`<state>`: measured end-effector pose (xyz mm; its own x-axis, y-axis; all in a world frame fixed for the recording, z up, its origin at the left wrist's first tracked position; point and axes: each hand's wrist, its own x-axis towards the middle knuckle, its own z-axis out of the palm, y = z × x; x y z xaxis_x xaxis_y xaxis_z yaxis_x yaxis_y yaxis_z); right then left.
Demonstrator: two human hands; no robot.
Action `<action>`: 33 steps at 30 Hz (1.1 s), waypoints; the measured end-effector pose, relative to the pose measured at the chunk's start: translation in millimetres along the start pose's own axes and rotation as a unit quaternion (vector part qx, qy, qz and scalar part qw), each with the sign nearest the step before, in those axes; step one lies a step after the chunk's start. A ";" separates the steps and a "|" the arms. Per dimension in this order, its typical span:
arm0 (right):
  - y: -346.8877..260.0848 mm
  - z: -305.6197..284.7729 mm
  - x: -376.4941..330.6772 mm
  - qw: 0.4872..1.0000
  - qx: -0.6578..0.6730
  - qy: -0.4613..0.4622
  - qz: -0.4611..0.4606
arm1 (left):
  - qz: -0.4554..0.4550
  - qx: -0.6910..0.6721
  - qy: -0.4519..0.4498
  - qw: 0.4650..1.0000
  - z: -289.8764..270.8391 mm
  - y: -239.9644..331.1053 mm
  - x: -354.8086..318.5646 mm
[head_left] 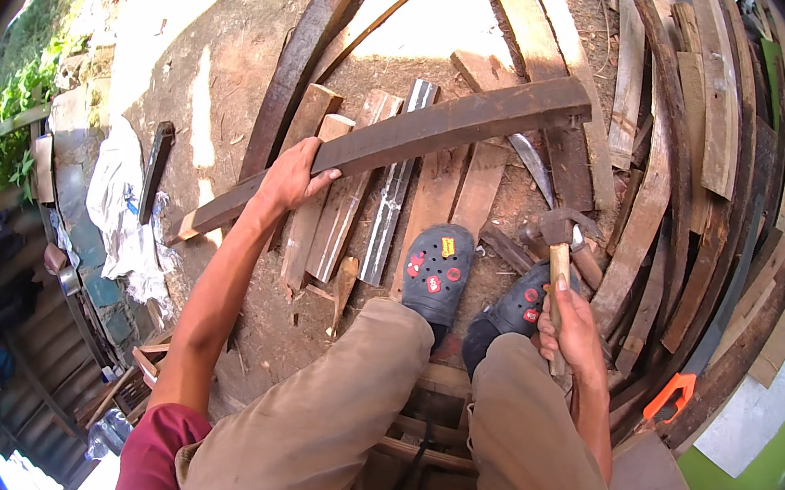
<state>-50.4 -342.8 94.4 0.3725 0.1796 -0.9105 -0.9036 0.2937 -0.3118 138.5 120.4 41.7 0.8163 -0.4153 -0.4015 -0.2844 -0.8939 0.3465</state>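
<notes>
A long dark wooden beam point(455, 123) lies slantwise in front of me, its far right end raised over other timber. Around its left part my left hand point(296, 176) is closed, thumb along the near side and the other fingers partly hidden. Down by my right knee, my right hand point(572, 331) grips the wooden handle of a hammer point(559, 259). The hammer's metal head points up and away, close to my right shoe and apart from the beam. Under and beyond the beam, a curved metal blade point(532, 167) rests among the planks.
Several short planks point(347, 206) lie on the dirt before my feet, one striped metal-like bar point(385, 225) among them. Long boards point(717, 117) are stacked at the right, with an orange saw handle point(670, 397). White cloth point(117, 199) lies at the left beside a dark block point(157, 170).
</notes>
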 end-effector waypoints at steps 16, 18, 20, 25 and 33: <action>-24.9 13.6 2.8 0.999 -0.027 0.004 -0.044 | -0.205 -0.230 -0.104 0.946 27.3 154.9 16.1; -21.3 14.1 5.4 0.998 -0.032 -0.003 -0.046 | -0.206 -0.248 -0.075 0.943 51.9 146.4 12.2; -19.1 16.1 4.9 0.998 -0.036 -0.011 -0.040 | -0.200 -0.271 -0.038 0.941 72.4 137.8 8.2; -17.5 19.9 -0.9 0.999 -0.048 -0.001 -0.009 | -0.196 -0.297 -0.049 0.933 77.9 130.7 11.7; -17.1 27.9 0.0 0.998 -0.048 -0.002 -0.026 | -0.123 -0.199 0.029 0.972 31.8 168.3 -8.4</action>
<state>-29.1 -321.7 107.3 0.4209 0.1697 -0.8911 -0.8988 0.2106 -0.3845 67.8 -31.9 76.4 0.8647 -0.1778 -0.4697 0.1305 -0.8235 0.5520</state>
